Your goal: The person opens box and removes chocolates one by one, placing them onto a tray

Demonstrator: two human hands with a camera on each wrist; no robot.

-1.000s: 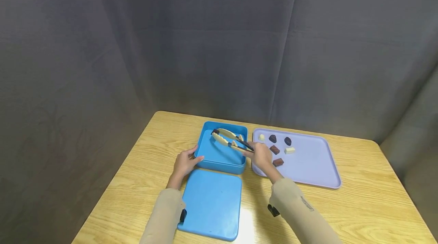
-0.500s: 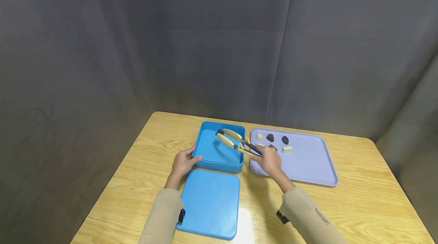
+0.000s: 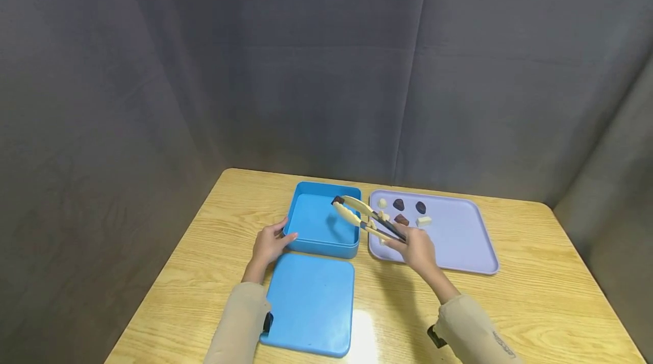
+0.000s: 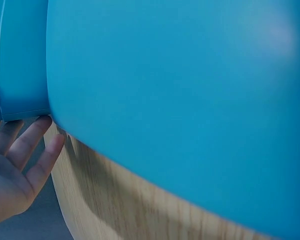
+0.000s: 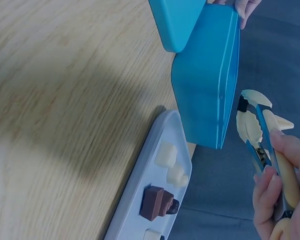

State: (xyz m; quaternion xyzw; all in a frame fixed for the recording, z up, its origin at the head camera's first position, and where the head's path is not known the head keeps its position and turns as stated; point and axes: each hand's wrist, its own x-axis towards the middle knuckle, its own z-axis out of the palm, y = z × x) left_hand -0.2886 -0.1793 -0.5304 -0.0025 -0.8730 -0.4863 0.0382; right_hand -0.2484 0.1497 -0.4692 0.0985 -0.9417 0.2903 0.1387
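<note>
My right hand [image 3: 419, 249] grips a pair of tongs [image 3: 371, 231] with dark arms and cream scalloped tips. Pinched at their ends, a dark brown chocolate piece [image 3: 338, 200] is held up above the blue box [image 3: 321, 248]; it also shows as a dark block [image 5: 242, 104] in the right wrist view. No other piece shows inside the box. My left hand [image 3: 267, 245] holds the box's near left corner, thumb at the front rim and fingers along the left side. In the left wrist view, the fingertips of this hand [image 4: 15, 170] touch the box wall [image 4: 25, 60].
A flat blue lid [image 3: 311, 304] lies on the wooden table [image 3: 204, 284] in front of the box. At its right stands a lilac tray [image 3: 461, 239] bearing several chocolates, among them a dark one [image 3: 420, 207] and a white one [image 3: 423, 220]. Grey curtain [image 3: 306, 69] hangs behind.
My right hand has drawn the tongs back to the right, and the dark piece has come along from deeper over the box. The left hand keeps its place at the corner. The view has shifted slightly.
</note>
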